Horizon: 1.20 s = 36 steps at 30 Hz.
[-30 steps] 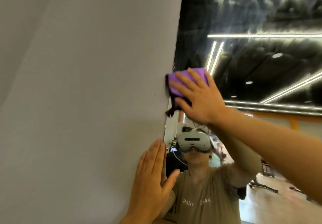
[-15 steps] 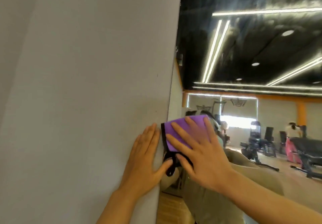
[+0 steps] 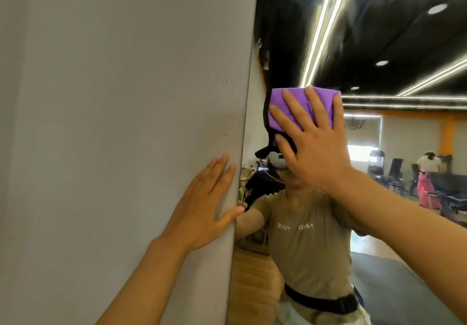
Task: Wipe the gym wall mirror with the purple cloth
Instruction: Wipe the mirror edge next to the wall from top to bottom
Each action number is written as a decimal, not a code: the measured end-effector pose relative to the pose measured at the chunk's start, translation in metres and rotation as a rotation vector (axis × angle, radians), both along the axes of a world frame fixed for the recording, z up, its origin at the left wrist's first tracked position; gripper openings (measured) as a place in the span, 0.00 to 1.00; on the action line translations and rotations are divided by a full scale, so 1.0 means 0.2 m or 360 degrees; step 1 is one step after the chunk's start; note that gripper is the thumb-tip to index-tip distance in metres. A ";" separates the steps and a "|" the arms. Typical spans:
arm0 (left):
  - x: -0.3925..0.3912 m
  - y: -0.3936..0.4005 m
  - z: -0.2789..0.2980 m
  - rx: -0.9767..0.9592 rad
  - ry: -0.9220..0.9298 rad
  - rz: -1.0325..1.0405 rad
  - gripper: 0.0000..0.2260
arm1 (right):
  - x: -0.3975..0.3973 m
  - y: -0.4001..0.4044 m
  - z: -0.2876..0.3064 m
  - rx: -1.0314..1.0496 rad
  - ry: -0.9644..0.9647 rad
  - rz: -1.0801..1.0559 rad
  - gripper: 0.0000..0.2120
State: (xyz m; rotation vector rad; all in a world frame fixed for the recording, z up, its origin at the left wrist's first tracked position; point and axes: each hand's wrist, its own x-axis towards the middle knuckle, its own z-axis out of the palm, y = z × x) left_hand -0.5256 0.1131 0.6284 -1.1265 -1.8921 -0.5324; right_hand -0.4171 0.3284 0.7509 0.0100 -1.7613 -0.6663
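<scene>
Cloth (image 3: 302, 108) and right hand (image 3: 310, 145) have slid up and away from the mirror's left edge since half a second ago; the left hand (image 3: 202, 211) has barely shifted.

Going left to right: the grey wall (image 3: 113, 122) fills the left half, and the left hand lies flat on it with fingers straight, holding nothing, its thumb at the mirror's edge. Just past that edge, on the mirror (image 3: 379, 46), the right hand spreads its fingers over the purple cloth and presses it to the glass, a dark trim strap dangling below. Further right the glass reflects ceiling lights and gym gear. Judging progress, the wiping is mid-course: strokes are being worked near the left edge, faint streaks show on the upper glass, and most of the pane to the right and below looks still to be covered.
</scene>
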 end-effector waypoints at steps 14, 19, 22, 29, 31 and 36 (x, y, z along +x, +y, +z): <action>0.03 0.09 -0.03 0.0226 -0.0192 -0.0085 0.31 | 0.05 0.02 -1.03 0.0523 -0.0703 -0.0084 0.27; 0.04 0.07 -0.02 0.0222 -0.0246 -0.0071 0.29 | 0.06 0.04 -0.67 0.0276 -0.0458 0.0045 0.28; 0.06 0.09 -0.03 0.0279 -0.0254 -0.0051 0.29 | 0.08 0.06 -0.41 0.0020 -0.0151 0.0010 0.27; 0.11 0.20 -0.05 0.0498 -0.0341 -0.0055 0.30 | 0.12 0.06 -0.72 -0.0159 -0.0008 -0.0020 0.27; 0.13 0.23 -0.05 0.0554 -0.0343 -0.0079 0.30 | 0.15 0.08 -0.99 -0.0140 -0.0115 -0.0028 0.28; 0.16 0.30 -0.14 0.0609 -0.0082 -0.0040 0.31 | 0.24 0.15 -1.26 -0.0044 -0.0311 -0.0076 0.28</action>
